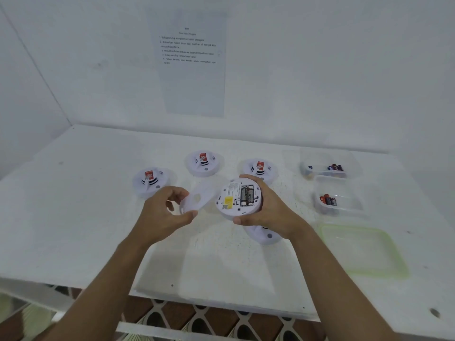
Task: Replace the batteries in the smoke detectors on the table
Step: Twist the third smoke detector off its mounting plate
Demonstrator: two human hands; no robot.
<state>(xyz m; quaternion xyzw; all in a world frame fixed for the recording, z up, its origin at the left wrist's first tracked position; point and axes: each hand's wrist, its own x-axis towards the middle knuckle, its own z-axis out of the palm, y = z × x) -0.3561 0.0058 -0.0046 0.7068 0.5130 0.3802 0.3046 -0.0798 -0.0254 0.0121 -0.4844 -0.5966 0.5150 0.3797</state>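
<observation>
The right hand [268, 207] grips the upturned smoke detector [238, 199]; the left hand [167, 210] pinches its loose cover [197, 200]. If the detector tilts more, the batteries [247, 196] could fall to the desk [98, 230] below the hands.

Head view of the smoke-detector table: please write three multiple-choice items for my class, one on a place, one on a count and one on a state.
1. Where do the clear plastic battery tubs stand on the white table?
A. right of the detectors
B. left of the detectors
C. at the near edge, between the arms

2. How many round white smoke detectors show a red label?
A. one
B. three
C. six

3. The battery bay of the held white detector in the right hand is:
A. covered
B. open and empty
C. open with batteries in

Answers:
1 A, both tubs sit at the right side.
2 B, three red labels show beyond the hands.
3 C, the left hand holds the round white cover off, and black batteries fill the bay.
</observation>
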